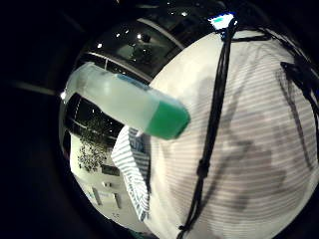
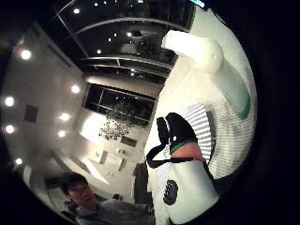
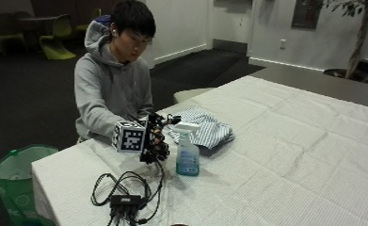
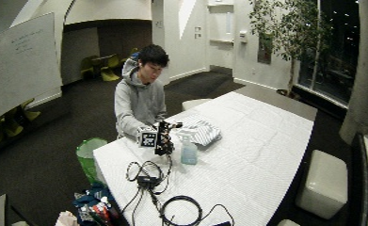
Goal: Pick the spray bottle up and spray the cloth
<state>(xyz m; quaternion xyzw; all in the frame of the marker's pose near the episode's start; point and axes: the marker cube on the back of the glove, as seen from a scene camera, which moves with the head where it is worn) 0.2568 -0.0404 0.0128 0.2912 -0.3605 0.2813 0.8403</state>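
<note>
spray bottle [image 3: 187, 149] stood upright on the white-clothed tabletop [image 3: 296, 155], near the edge where the person sat and toward the corner with the cable bundle [image 3: 126, 190]. its white trigger head was at the top and pale blue liquid showed in the lower body. striped cloth [image 3: 202, 131], folded, lay just behind the bottle, closer to the same edge's middle. right hand [image 3: 153, 141], in its black glove, was raised just beside the bottle on the side away from the cloth, palm turned toward it; contact with the bottle could not be confirmed from the outside view. in the thumb side palm view one gloved finger [image 2: 180, 131] appeared straight rather than curled, with nothing in its hold, and the bottle's head [image 2: 194, 49] stood apart from it. the little finger side palm view showed the bottle close to the palm, above the tabletop covering.
</note>
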